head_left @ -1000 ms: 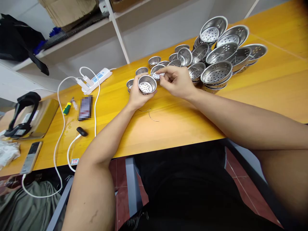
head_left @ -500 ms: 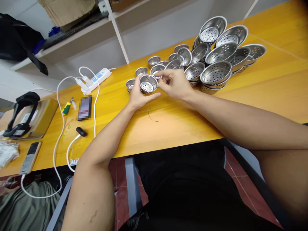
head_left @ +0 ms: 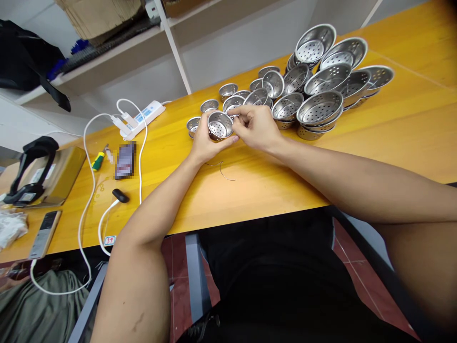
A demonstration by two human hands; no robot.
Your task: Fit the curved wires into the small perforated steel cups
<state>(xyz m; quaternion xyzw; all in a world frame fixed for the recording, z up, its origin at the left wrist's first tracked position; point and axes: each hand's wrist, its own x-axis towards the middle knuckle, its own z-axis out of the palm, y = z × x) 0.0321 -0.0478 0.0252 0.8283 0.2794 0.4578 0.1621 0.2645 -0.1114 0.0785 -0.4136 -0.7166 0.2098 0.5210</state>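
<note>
My left hand cups a small perforated steel strainer cup above the yellow table, its open side facing me. My right hand is pinched at the cup's right rim; what its fingertips hold is too small to make out. Thin wire rings lie on the table just below my hands. Behind them stand several more small strainer cups.
A pile of larger perforated steel bowls fills the back right. To the left lie a white power strip with cables, a screwdriver, a phone, a black headset and a remote. A shelf stands behind.
My right hand has drawn in from the cups behind to the rim of the held cup. The left hand has tilted the cup slightly and stayed in place.
</note>
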